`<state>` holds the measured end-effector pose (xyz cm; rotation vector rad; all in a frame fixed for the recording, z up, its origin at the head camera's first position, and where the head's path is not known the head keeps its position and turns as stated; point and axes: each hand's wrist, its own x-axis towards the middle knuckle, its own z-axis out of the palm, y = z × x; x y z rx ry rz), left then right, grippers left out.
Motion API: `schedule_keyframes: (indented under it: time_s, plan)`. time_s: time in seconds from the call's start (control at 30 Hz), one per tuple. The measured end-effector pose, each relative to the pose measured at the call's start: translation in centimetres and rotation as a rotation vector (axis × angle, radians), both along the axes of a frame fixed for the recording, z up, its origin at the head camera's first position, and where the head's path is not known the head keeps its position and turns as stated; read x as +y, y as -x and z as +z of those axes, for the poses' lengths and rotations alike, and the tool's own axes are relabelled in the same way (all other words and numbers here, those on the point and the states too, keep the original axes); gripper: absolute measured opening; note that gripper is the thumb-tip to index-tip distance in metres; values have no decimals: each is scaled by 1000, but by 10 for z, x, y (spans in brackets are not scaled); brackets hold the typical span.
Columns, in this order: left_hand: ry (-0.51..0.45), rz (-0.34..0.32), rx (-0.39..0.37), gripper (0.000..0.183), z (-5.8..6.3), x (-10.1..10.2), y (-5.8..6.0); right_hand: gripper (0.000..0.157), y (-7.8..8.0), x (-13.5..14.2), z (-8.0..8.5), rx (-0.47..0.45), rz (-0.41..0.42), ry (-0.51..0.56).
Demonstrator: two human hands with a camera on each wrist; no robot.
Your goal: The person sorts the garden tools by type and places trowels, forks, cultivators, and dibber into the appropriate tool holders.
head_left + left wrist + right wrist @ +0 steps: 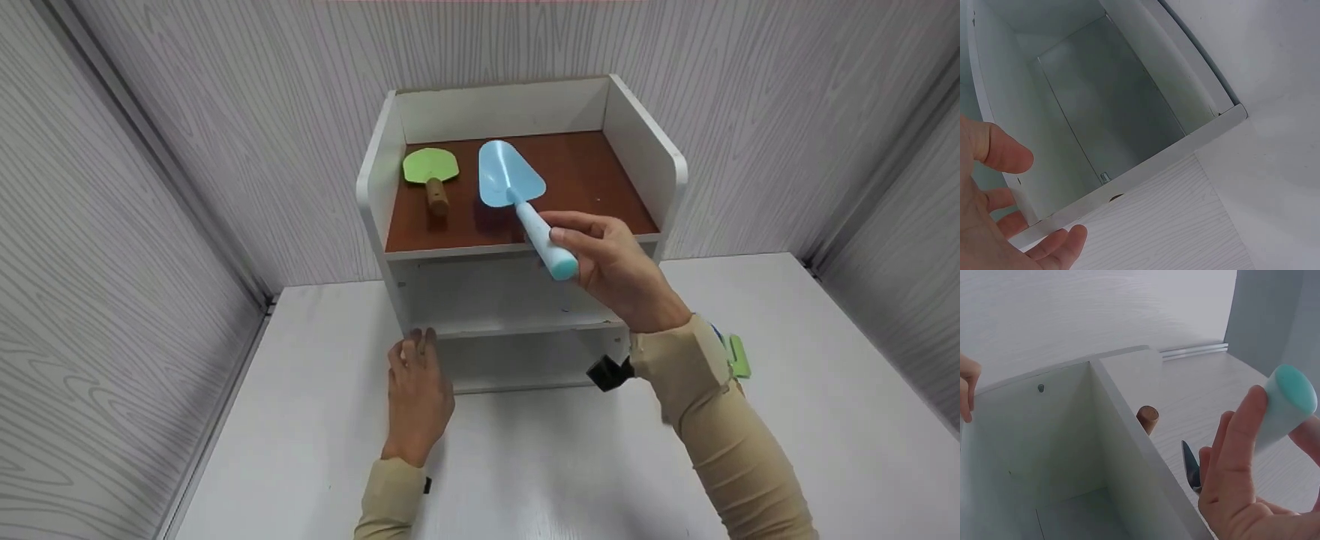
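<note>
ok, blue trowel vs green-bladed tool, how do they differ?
Blue trowel has a tapered blade; green-bladed tool a broader, angular-edged one. Trowel's handle is pale blue; green-bladed tool's is brown. Trowel is held in the right hand; green-bladed tool lies on the brown top shelf. Both: blade plus handle.

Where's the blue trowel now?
Head view: the blue trowel is in the right hand, its blade over the brown top shelf, right of the green-bladed tool.

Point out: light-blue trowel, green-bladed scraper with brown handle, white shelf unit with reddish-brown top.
Light-blue trowel (529,217), head view: handle, just below the blade.
Green-bladed scraper with brown handle (432,169), head view: lower blade.
White shelf unit with reddish-brown top (585,174), head view: bare top surface.
</note>
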<state>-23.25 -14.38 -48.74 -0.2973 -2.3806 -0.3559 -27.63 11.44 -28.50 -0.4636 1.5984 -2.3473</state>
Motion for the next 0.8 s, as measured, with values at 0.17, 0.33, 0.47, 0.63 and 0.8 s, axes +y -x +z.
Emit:
schedule_keyframes:
  time_s: [0.17,0.33,0.47,0.63,0.8]
  plan:
    - [-17,-2,-38,59,1,1,-1,43,8,-3,10,3,-39,-26]
    - [-6,0,-46,58,1,0,-1,42,17,-7,19,-5,-68,-52]
    - [-1,4,-37,60,1,0,-1,41,22,-10,23,-16,-82,-68]
    - [25,16,-11,62,1,0,1,41,29,-12,24,-23,-83,-67]
    - [12,13,-16,63,1,0,1,41,35,-16,27,-40,-96,-77]
